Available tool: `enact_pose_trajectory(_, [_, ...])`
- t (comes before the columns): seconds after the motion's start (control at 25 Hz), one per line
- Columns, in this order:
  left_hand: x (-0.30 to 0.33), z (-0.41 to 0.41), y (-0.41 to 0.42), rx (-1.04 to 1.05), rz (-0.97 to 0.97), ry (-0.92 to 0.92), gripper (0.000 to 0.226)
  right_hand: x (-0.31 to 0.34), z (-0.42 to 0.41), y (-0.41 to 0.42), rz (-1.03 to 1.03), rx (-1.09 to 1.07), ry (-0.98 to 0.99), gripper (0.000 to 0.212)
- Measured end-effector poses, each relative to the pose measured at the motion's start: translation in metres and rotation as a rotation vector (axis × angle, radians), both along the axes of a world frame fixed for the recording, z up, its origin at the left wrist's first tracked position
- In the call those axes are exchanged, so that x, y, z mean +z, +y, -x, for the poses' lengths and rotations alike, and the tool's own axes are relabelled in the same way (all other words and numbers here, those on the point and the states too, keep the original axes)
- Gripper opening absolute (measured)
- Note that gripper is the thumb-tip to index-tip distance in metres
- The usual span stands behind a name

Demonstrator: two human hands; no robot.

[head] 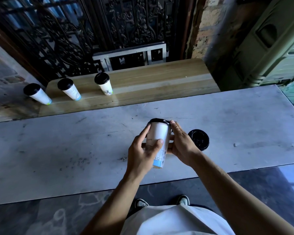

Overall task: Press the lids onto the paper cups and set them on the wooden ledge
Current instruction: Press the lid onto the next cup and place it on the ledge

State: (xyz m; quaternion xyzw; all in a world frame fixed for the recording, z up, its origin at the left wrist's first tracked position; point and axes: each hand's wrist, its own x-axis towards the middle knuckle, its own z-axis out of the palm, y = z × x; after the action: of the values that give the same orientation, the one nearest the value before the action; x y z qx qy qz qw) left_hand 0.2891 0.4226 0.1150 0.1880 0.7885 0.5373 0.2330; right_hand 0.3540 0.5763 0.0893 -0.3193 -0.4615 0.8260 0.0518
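Observation:
A white paper cup (159, 134) with a blue base and a black lid (158, 120) on its rim is held tilted above the grey table (75, 150). My left hand (143, 153) grips its side, thumb across the front. My right hand (180, 143) holds the other side, with a fingertip on the lid's edge. Another black lid (199, 139) sits to the right of my right hand; what is under it is hidden. Three lidded white cups (36, 93) (68, 89) (104, 83) stand in a row on the wooden ledge (159, 82) at its left end.
An ornate black iron grille (92, 31) and a metal frame (131, 55) rise behind the ledge. A green moulded object (270, 44) stands at the back right. My shoes (159, 201) show below the table's front edge.

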Motion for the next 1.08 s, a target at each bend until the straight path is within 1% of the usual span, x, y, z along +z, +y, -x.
enact_pose_trajectory(0.16, [0.001, 0.001, 0.003, 0.035, 0.017, 0.017, 0.077, 0.001, 0.001, 0.002, 0.008, 0.028, 0.026, 0.038])
enact_pose_trajectory(0.4, [0.002, -0.001, 0.0, 0.063, -0.015, -0.046, 0.079, 0.004, 0.003, 0.006, 0.037, 0.046, 0.033, 0.034])
enact_pose_trajectory(0.48, [0.004, -0.002, 0.0, 0.096, -0.063, -0.089, 0.075, -0.001, 0.002, 0.001, 0.035, 0.046, 0.009, 0.035])
enact_pose_trajectory(0.6, [0.007, -0.001, 0.004, 0.173, -0.1, -0.186, 0.063, -0.004, 0.001, -0.014, 0.151, 0.017, -0.018, 0.051])
enact_pose_trajectory(0.68, [0.007, 0.0, 0.005, 0.18, -0.079, -0.204, 0.06, -0.003, 0.0, -0.019, 0.184, 0.046, 0.031, 0.046])
enact_pose_trajectory(0.8, [0.009, 0.0, 0.005, 0.189, -0.086, -0.214, 0.058, 0.002, -0.004, -0.021, 0.238, 0.009, 0.069, 0.052])
enact_pose_trajectory(0.88, [0.009, 0.001, 0.005, 0.194, -0.083, -0.213, 0.058, 0.002, -0.006, -0.021, 0.247, 0.01, 0.08, 0.047])
enact_pose_trajectory(0.96, [0.01, 0.0, 0.006, 0.188, -0.068, -0.211, 0.057, -0.001, -0.007, -0.02, 0.247, 0.018, 0.094, 0.05])
enact_pose_trajectory(1.04, [0.009, 0.0, 0.006, 0.177, -0.042, -0.195, 0.058, -0.002, -0.007, -0.019, 0.231, -0.026, 0.092, 0.042])
enact_pose_trajectory(1.08, [0.008, 0.0, 0.006, 0.172, -0.031, -0.176, 0.058, -0.004, -0.007, -0.018, 0.22, -0.044, 0.106, 0.043])
